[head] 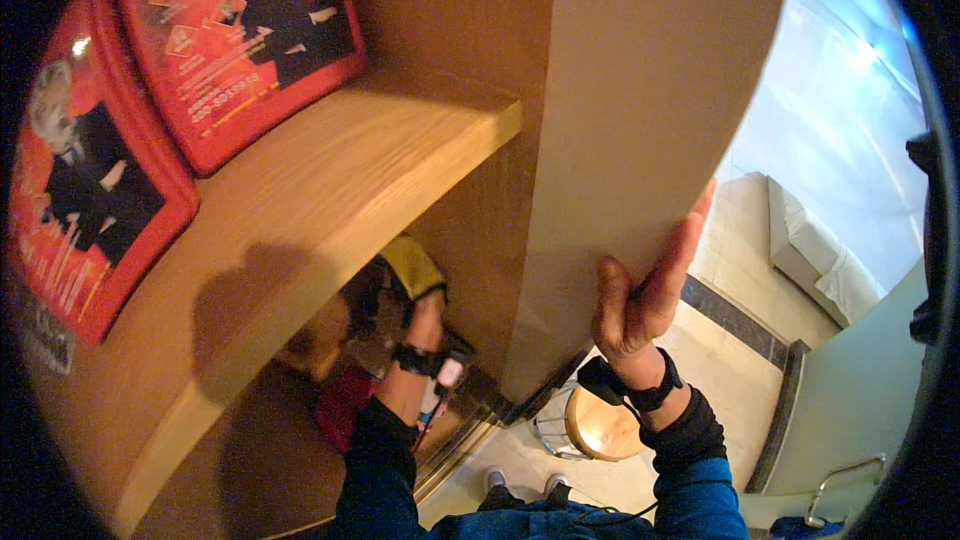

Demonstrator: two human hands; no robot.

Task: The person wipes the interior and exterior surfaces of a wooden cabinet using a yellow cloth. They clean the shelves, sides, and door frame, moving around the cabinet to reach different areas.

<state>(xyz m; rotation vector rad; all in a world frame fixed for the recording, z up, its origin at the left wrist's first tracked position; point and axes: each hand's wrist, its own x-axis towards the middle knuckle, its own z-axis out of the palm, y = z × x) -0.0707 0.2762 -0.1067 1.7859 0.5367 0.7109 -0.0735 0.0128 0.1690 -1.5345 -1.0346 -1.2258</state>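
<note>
My left hand (pixel 428 321) reaches into the compartment beneath a wooden shelf (pixel 300 255). Its fingers are hidden at a yellow cloth-like item (pixel 413 264) with a dark edge, and I cannot tell whether they grip it. Dark and reddish items (pixel 349 397), blurred and in shadow, lie beside my left wrist. My right hand (pixel 649 300) lies flat against the edge of a tall pale panel (pixel 600 165), thumb on its face and fingers stretched along the rim. Both wrists wear black straps with small devices.
Two red-framed posters (pixel 169 139) (pixel 142 255) lean on the shelf at the left. Below my right arm a round stool (pixel 607 424) with a wooden top and metal legs stands on the tiled floor (pixel 727 367). A glass door (pixel 840 390) with a metal handle (pixel 825 476) is at the right.
</note>
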